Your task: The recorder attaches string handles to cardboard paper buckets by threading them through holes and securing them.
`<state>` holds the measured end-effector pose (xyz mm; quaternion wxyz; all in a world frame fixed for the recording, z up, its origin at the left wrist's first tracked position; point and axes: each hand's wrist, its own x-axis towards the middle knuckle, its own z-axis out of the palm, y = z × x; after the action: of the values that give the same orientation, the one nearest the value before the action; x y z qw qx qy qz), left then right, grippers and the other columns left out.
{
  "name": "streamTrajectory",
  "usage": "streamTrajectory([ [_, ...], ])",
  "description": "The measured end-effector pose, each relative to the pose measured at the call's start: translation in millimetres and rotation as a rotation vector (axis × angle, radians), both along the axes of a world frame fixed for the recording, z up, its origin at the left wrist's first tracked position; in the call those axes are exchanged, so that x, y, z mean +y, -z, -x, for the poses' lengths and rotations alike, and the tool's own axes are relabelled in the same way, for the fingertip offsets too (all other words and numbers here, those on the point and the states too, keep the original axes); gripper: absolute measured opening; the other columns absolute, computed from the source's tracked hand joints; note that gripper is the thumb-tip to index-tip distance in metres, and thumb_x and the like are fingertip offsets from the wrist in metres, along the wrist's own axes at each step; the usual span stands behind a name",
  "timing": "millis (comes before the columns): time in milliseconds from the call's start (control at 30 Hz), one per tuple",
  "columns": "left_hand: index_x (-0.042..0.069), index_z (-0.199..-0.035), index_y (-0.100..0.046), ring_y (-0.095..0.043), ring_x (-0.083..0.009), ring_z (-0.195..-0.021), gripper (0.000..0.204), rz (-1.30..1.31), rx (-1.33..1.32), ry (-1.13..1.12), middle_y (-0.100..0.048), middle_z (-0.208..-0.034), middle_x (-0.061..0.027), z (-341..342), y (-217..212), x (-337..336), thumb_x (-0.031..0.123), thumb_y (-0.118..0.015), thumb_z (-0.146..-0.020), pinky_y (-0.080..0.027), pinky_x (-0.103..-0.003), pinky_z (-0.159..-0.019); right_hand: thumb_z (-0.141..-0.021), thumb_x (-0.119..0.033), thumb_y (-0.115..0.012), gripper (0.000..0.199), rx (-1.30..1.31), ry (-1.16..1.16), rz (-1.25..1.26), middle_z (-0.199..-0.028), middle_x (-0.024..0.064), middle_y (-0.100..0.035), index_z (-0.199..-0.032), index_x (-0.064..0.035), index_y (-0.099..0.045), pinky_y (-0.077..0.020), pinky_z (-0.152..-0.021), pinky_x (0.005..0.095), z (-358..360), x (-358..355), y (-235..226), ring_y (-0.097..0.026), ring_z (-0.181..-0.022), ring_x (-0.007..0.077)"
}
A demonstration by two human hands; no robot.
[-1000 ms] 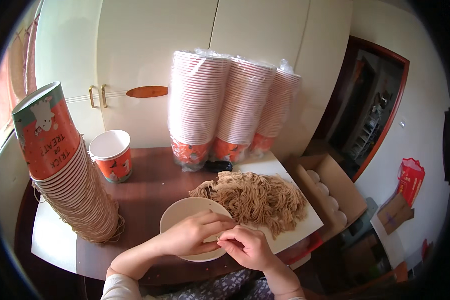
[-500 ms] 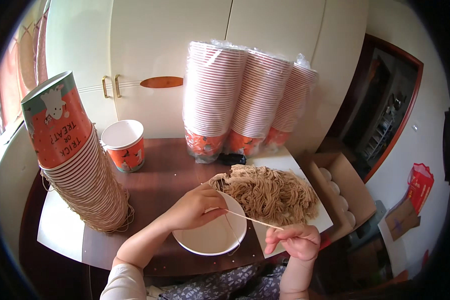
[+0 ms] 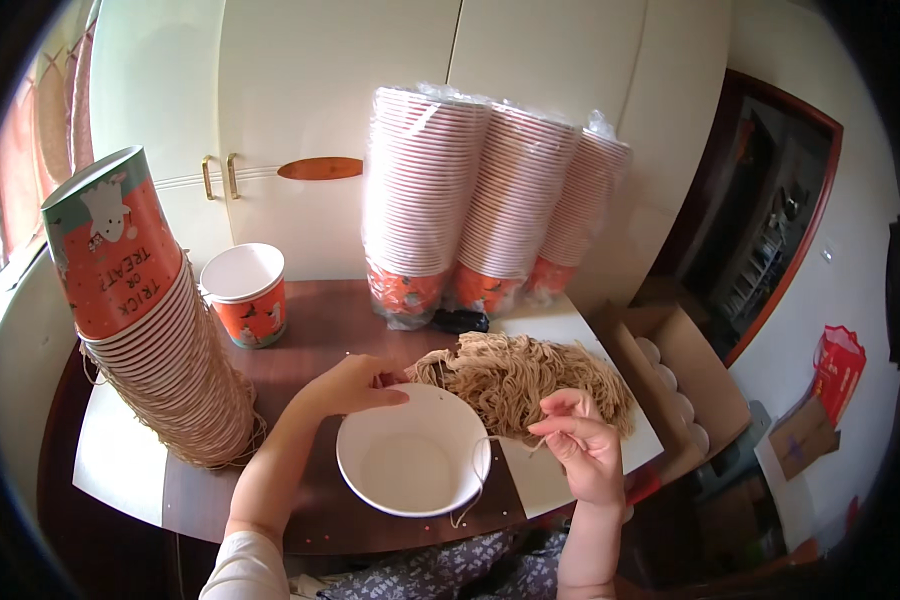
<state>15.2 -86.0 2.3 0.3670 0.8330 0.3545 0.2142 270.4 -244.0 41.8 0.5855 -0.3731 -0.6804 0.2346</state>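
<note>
A white-lined paper bucket (image 3: 410,460) stands in front of me with its mouth facing up. My left hand (image 3: 350,386) is at its far left rim, thumb over the edge and fingers curled behind, partly hidden. Off the bucket's right side, my right hand (image 3: 582,448) pinches the end of a thin tan cord (image 3: 510,440) between thumb and fingers. The cord sags slackly to the bucket's right rim and hangs down outside it. Just beyond lies a heap of tan cords (image 3: 530,385).
A tall stack of nested paper buckets (image 3: 160,350), with cords hanging around it, leans at the left. Behind it stands another orange bucket (image 3: 250,310). Three plastic-wrapped bucket stacks (image 3: 420,190) stand at the back. An open cardboard box (image 3: 715,385) sits at the right.
The cord, stretched taut between both hands before, now hangs slack from my right hand. My left hand has let go of it and moved left to the bucket's rim; my right hand has risen slightly.
</note>
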Motion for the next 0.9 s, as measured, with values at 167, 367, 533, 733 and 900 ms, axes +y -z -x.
streamTrajectory([
  [167, 0.001, -0.085, -0.06, -0.057, -0.0141, -0.059, 0.019, -0.056, -0.113, -0.029, -0.061, -0.068, -0.0088, -1.9, 2.2, -7.4, 0.015, -0.066, -0.073, -0.046, -0.027, -0.057, -0.082, 0.001, -0.058, 0.015, 0.058, -0.087, 0.11, -0.085, 0.009, -0.062, -0.095, 0.0037, -0.065, -0.0467, -0.068, 0.0216, 6.3, -2.2, 5.2, -0.06, -0.075, 0.013],
  [367, 0.003, -0.077, -0.056, -0.057, -0.0232, -0.053, 0.012, -0.526, -0.323, -0.36, -0.055, -0.063, -0.0091, -24.0, -24.0, -67.7, 0.009, -0.065, -0.071, -0.047, -0.033, -0.05, -0.082, -0.001, -0.062, 0.014, 0.235, -0.101, 0.249, -0.084, 0.0068, -0.064, -0.094, 0.0043, -0.059, -0.0481, -0.071, 0.0208, 30.2, 1.4, 25.1, -0.06, -0.079, 0.0092],
  [533, 0.005, -0.073, -0.053, -0.053, -0.014, -0.044, 0.017, -0.92, -0.28, -0.265, -0.052, -0.058, -0.0041, -37.6, -13.3, -89.8, 0.004, -0.069, -0.066, -0.043, -0.026, -0.04, -0.084, -0.003, -0.059, 0.01, 0.449, -0.262, 0.453, -0.082, 0.006, -0.063, -0.092, 0.0023, -0.059, -0.0468, -0.068, 0.0213, 36.8, 20.6, 40.9, -0.059, -0.075, 0.0095],
  [733, 0.004, -0.074, -0.054, -0.053, -0.0108, -0.044, 0.017, -0.77, -0.385, -0.25, -0.053, -0.057, -0.0033, -42.0, -17.1, -103.8, 0.002, -0.068, -0.065, -0.044, -0.023, -0.041, -0.085, -0.007, -0.057, 0.011, 0.69, -0.287, 0.591, -0.08, 0.0039, -0.059, -0.093, 0.0001, -0.059, -0.0421, -0.067, 0.0224, 41.1, 24.7, 39.8, -0.054, -0.074, 0.0102],
  [900, 0.004, -0.075, -0.054, -0.054, -0.0101, -0.044, 0.018, -0.644, -0.418, -0.249, -0.054, -0.056, -0.0029, -44.0, -16.8, -106.5, 0.001, -0.068, -0.065, -0.043, -0.022, -0.041, -0.084, -0.01, -0.057, 0.013, 0.759, -0.218, 0.596, -0.08, 0.005, -0.06, -0.094, -0.0017, -0.059, -0.0425, -0.061, 0.0235, 44.9, 24.7, 33.3, -0.056, -0.069, 0.0127],
])
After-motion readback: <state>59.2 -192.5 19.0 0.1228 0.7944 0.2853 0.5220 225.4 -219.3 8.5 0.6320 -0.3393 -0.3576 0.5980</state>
